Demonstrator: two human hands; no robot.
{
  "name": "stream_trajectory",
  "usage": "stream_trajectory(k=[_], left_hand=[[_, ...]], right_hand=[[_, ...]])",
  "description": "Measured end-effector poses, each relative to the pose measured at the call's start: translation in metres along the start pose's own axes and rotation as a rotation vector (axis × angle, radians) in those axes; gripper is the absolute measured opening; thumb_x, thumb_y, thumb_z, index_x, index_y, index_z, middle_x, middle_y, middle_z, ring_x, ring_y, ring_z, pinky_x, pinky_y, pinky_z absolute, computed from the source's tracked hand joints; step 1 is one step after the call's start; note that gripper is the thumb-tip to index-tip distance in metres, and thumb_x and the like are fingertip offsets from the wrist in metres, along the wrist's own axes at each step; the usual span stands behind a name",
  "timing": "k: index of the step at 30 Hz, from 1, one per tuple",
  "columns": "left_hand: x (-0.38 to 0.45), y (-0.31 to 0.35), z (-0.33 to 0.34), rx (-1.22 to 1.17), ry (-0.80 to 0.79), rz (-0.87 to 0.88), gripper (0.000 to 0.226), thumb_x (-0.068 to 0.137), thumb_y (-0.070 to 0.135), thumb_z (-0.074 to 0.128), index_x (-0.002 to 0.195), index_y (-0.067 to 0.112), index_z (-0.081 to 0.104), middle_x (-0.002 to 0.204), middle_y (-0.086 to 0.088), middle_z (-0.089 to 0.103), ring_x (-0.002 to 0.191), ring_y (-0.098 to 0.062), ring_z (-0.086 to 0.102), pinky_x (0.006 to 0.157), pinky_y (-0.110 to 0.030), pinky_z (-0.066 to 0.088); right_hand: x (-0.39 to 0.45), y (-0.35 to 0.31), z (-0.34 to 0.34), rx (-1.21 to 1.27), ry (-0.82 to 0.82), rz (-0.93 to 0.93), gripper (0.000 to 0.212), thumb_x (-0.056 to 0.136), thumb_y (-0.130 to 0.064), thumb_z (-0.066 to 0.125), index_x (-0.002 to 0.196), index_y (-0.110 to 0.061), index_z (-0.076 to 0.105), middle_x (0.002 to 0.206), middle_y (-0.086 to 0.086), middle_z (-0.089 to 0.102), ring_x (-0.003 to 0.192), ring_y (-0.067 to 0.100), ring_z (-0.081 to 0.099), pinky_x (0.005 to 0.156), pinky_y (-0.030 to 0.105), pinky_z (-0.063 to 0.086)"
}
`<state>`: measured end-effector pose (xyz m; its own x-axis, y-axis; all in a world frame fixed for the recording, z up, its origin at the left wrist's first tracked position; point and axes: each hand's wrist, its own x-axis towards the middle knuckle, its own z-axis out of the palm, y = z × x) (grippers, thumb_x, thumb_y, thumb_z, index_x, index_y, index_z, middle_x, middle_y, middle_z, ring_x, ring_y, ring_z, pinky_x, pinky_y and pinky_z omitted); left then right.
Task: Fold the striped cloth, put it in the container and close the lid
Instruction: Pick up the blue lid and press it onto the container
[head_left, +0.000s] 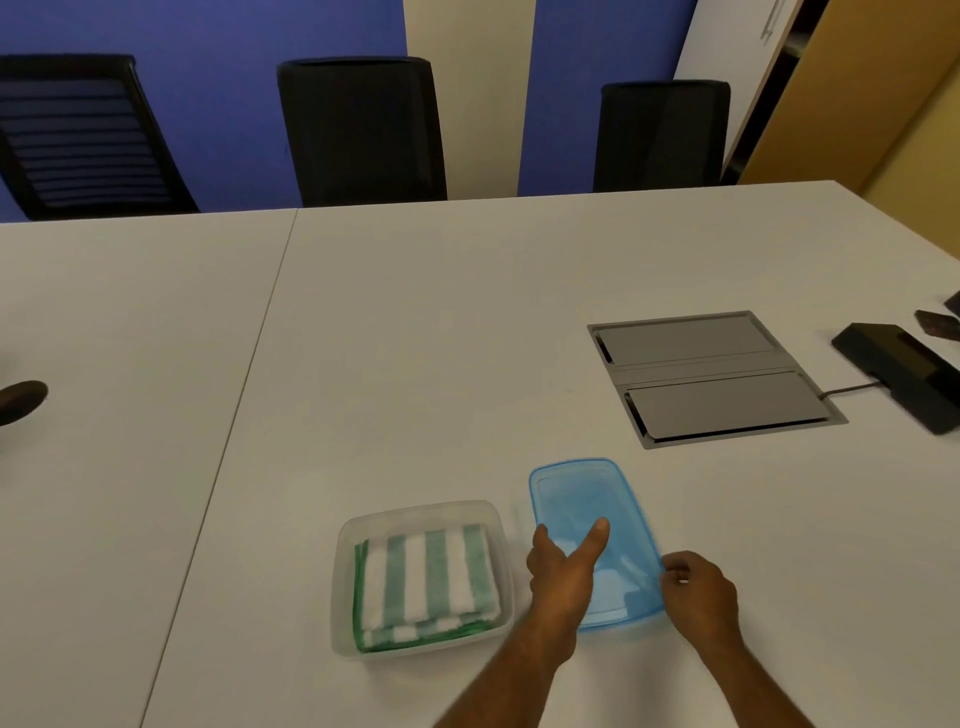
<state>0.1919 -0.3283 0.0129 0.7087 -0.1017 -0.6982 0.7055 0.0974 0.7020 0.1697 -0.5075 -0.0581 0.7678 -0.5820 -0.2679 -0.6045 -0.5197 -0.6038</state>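
From my remote seat I see the striped cloth (426, 584) already folded and lying inside the clear container (422, 512), which stands on the white table (415, 338). The blue lid (582, 499) lies flat on the table just beside the container, on its right side, not yet on it.

The left hand (563, 564) rests on the lid's left edge, thumb stretched over the top and the other fingers at the rim. The right hand (698, 587) touches the lid's right edge with fingers curled together; I think it pinches the rim, but the blur there does not let me be sure.

What can go wrong: the lid is thin and flexible (it looks so to me), so it may bend or slip when lifted by the edges. If it comes down crooked, one corner will not snap. The cloth's far fold stands near the rim height and could catch under the lid. Pressing on one side could also push the light container away.
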Motion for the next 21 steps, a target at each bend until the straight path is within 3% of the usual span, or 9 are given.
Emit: stream_trajectory(k=[4, 9, 11, 13, 14, 17, 19, 21], left_hand=[[-0.008, 0.010, 0.005, -0.026, 0.010, 0.073, 0.109, 0.068, 0.074, 0.067, 0.154, 0.032, 0.014, 0.159, 0.004, 0.017, 0.142, -0.020, 0.031, 0.114, -0.044, 0.034], [-0.018, 0.030, -0.013, -0.176, 0.017, 0.144, 0.119, 0.053, 0.086, 0.064, 0.151, 0.034, 0.021, 0.153, 0.002, 0.032, 0.134, -0.020, 0.042, 0.111, -0.047, 0.038], [-0.024, 0.042, -0.026, -0.233, 0.016, 0.134, 0.118, 0.047, 0.090, 0.059, 0.147, 0.035, 0.028, 0.146, 0.006, 0.041, 0.126, -0.017, 0.047, 0.110, -0.047, 0.037], [-0.031, 0.056, -0.043, -0.262, -0.036, 0.135, 0.097, 0.052, 0.091, 0.049, 0.136, 0.042, 0.044, 0.137, 0.014, 0.045, 0.118, -0.009, 0.050, 0.109, -0.047, 0.031], [-0.034, 0.063, -0.053, -0.285, -0.071, 0.128, 0.090, 0.058, 0.091, 0.044, 0.133, 0.043, 0.048, 0.138, 0.014, 0.045, 0.123, -0.009, 0.049, 0.110, -0.050, 0.027], [-0.033, 0.083, -0.087, -0.396, -0.135, 0.085, 0.104, 0.066, 0.092, 0.035, 0.149, 0.029, 0.035, 0.155, -0.003, 0.035, 0.144, -0.027, 0.031, 0.113, -0.059, 0.024], [-0.034, 0.094, -0.112, -0.527, -0.182, 0.078, 0.110, 0.064, 0.092, 0.040, 0.146, 0.018, 0.041, 0.150, -0.015, 0.043, 0.137, -0.036, 0.042, 0.107, -0.060, 0.034], [-0.036, 0.104, -0.136, -0.611, -0.271, 0.092, 0.097, 0.067, 0.082, 0.052, 0.130, 0.008, 0.054, 0.132, -0.022, 0.058, 0.122, -0.042, 0.055, 0.099, -0.058, 0.044]], right_hand=[[-0.007, -0.018, -0.018, 0.435, -0.056, 0.117, 0.018, 0.084, 0.003, 0.069, 0.097, -0.009, 0.064, 0.087, 0.022, 0.074, 0.073, 0.035, 0.073, 0.070, 0.051, 0.062], [-0.024, -0.062, -0.044, 0.669, -0.178, -0.031, 0.026, 0.085, 0.006, 0.068, 0.104, -0.012, 0.067, 0.093, 0.023, 0.071, 0.079, 0.038, 0.071, 0.068, 0.045, 0.061], [-0.033, -0.079, -0.047, 0.674, -0.185, -0.107, 0.025, 0.087, 0.007, 0.066, 0.101, -0.014, 0.068, 0.093, 0.019, 0.073, 0.081, 0.036, 0.074, 0.062, 0.039, 0.061], [-0.044, -0.096, -0.044, 0.644, -0.154, -0.210, 0.025, 0.087, 0.008, 0.064, 0.096, -0.015, 0.068, 0.092, 0.012, 0.075, 0.084, 0.032, 0.075, 0.062, 0.034, 0.062], [-0.051, -0.104, -0.042, 0.604, -0.126, -0.278, 0.026, 0.087, 0.008, 0.064, 0.095, -0.016, 0.068, 0.091, 0.008, 0.076, 0.086, 0.028, 0.075, 0.066, 0.036, 0.062], [-0.072, -0.121, -0.035, 0.377, 0.016, -0.554, 0.028, 0.085, 0.003, 0.069, 0.092, -0.024, 0.067, 0.089, -0.005, 0.075, 0.082, 0.014, 0.073, 0.070, 0.038, 0.061], [-0.082, -0.127, -0.030, 0.236, 0.122, -0.762, 0.030, 0.082, 0.004, 0.071, 0.098, -0.021, 0.069, 0.092, -0.007, 0.075, 0.075, 0.012, 0.071, 0.065, 0.035, 0.061], [-0.088, -0.129, -0.023, 0.156, 0.203, -0.945, 0.035, 0.076, 0.010, 0.074, 0.101, -0.014, 0.071, 0.101, -0.006, 0.074, 0.080, 0.009, 0.069, 0.072, 0.030, 0.060]])
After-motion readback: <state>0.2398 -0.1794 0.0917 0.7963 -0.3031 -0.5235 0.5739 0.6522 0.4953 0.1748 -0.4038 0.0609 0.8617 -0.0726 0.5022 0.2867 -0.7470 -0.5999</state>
